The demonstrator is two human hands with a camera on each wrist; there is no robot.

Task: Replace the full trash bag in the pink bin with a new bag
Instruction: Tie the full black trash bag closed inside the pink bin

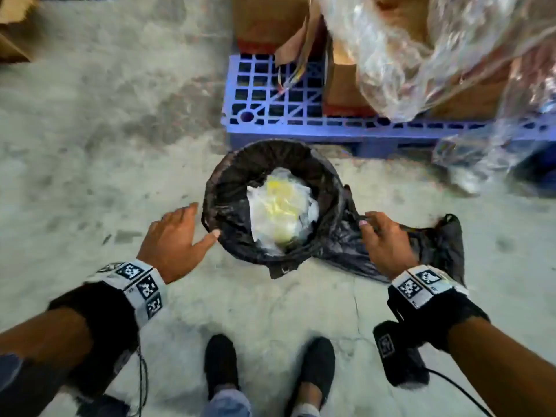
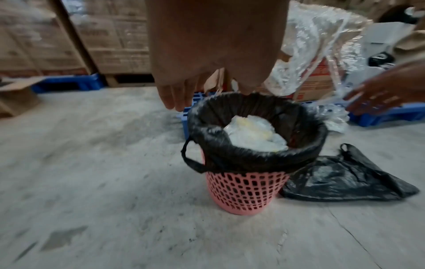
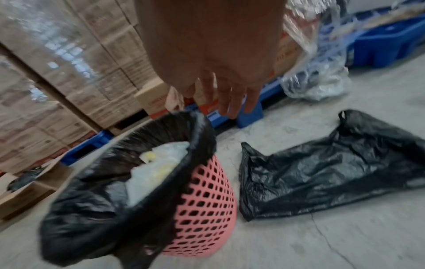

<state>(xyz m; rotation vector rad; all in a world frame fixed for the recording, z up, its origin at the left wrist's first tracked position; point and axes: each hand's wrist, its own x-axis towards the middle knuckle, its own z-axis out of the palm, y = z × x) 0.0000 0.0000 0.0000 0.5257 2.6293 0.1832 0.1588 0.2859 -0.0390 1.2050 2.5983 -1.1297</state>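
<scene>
From the head view, the pink perforated plastic bin is showing none of its own wall, because the full black plastic trash bag (image 1: pixel 237 182) lining it is folding over the rim and covering it. Crumpled white and yellow waste (image 1: pixel 281 210) is filling the bag. The left hand (image 1: pixel 173 236) is hovering beside the bag's left edge with fingers spread, the thumb tip looking to be just at the rim. The right hand (image 1: pixel 386 242) is hanging above one flat black spare plastic bag (image 1: pixel 442 248) lying on the concrete floor (image 1: pixel 120 130) just right of the bin; whether its fingertips are touching anything is hard to tell. One blue plastic pallet (image 1: pixel 270 106) is sitting behind, partly hidden under clear wrap (image 1: pixel 421 55). Two dark shoes are showing at the bottom edge.

From the left wrist view, the pink bin (image 2: pixel 243 193) is standing upright, its lower lattice exposed. The left hand's fingertips are being cut off behind the rim.

From the right wrist view, blur is smearing the bin (image 3: pixel 207 200) and the relaxed, empty right fingers (image 3: pixel 232 98) above it.
</scene>
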